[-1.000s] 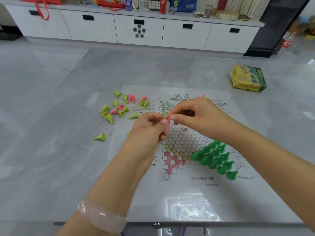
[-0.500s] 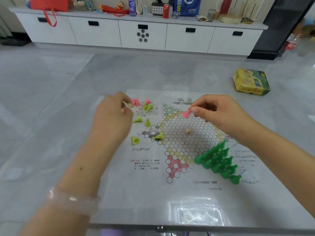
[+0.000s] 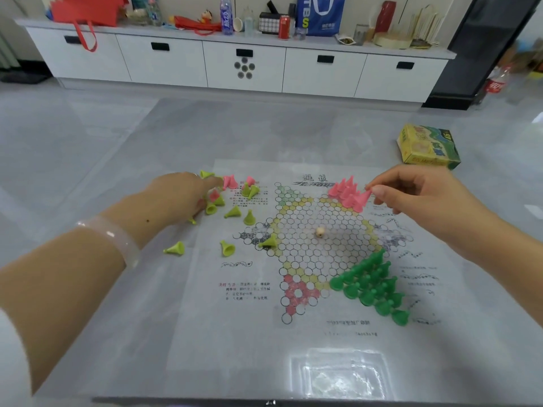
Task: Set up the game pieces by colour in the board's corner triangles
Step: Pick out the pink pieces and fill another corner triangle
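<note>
Over the board's far-right corner, the right hand (image 3: 411, 192) pinches a pink cone piece (image 3: 364, 197) between thumb and forefinger, tilted, its base right at the edge of the pink cluster (image 3: 345, 190) standing in that triangle. Left hand (image 3: 179, 195) reaches palm-down into the loose pile off the board's far-left side; fingers curl over the pieces there, but whether they grip one cannot be told from this angle. Pale translucent bangle (image 3: 117, 239) on the left wrist.

Loose pile: yellow-green cones (image 3: 235, 212) and a few pink cones (image 3: 229, 181), most lying on their sides, scattered over the sheet's left margin and the table (image 3: 88, 171) beside it. One yellow-green cone (image 3: 269, 241) lies on the left triangle.

Game board (image 3: 320, 254), a printed sheet with a hexagonal star of circles. Dark green pieces (image 3: 371, 284) stand packed in the near-right triangle. Near triangle, printed red, holds no pieces; far-left green triangle likewise. Small pale bead-like object (image 3: 320, 232) near the centre.

Printed Chinese text on the sheet, too small to read.

Yellow-green game box (image 3: 427, 148) sits on the table, well apart to the far right; its lettering is blurred. On the white cabinet (image 3: 205, 63) behind: blue bag (image 3: 320, 14) reading "TBS", red can (image 3: 284, 27), blue-labelled bottle (image 3: 226, 16).
</note>
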Demonstrator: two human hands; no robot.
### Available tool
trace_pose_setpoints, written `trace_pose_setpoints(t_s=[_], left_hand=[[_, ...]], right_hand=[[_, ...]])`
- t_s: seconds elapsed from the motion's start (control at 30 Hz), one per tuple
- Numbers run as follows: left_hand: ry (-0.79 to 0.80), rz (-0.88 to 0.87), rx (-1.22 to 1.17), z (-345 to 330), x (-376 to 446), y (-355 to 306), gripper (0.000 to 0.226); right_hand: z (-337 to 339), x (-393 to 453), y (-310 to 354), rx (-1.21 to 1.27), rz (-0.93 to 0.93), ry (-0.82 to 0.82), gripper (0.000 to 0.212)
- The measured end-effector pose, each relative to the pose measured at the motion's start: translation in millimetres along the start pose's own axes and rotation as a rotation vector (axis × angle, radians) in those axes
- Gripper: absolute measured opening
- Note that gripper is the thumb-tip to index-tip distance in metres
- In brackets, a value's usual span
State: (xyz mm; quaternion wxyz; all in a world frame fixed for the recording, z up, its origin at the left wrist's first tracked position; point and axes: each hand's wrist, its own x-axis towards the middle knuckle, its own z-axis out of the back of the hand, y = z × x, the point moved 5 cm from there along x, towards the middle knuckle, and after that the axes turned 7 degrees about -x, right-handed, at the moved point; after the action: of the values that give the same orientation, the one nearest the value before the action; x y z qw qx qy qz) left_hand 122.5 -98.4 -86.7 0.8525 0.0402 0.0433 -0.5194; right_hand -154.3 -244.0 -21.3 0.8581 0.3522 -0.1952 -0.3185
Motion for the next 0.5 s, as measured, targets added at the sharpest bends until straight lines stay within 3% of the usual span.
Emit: trace_pose_setpoints(t_s=[0.3, 0.43, 0.5], left_hand=[[-0.121, -0.082, 0.103, -10.5, 5.7, -9.3, 0.030], [-0.188, -0.054, -0.009, -8.8, 2.5, -10.4, 0.025], [-0.251, 0.001, -0.209, -0.5, -3.8, -4.4, 0.019]], right_hand=[[-5.6, -2.0, -5.6, 0.009, -0.015, 0.022, 0.014], [-3.9, -3.2, -5.9, 0.012, -0.022, 0.015, 0.014], [-0.5, -3.6, -6.8, 0.004, -0.026, -0.002, 0.014]])
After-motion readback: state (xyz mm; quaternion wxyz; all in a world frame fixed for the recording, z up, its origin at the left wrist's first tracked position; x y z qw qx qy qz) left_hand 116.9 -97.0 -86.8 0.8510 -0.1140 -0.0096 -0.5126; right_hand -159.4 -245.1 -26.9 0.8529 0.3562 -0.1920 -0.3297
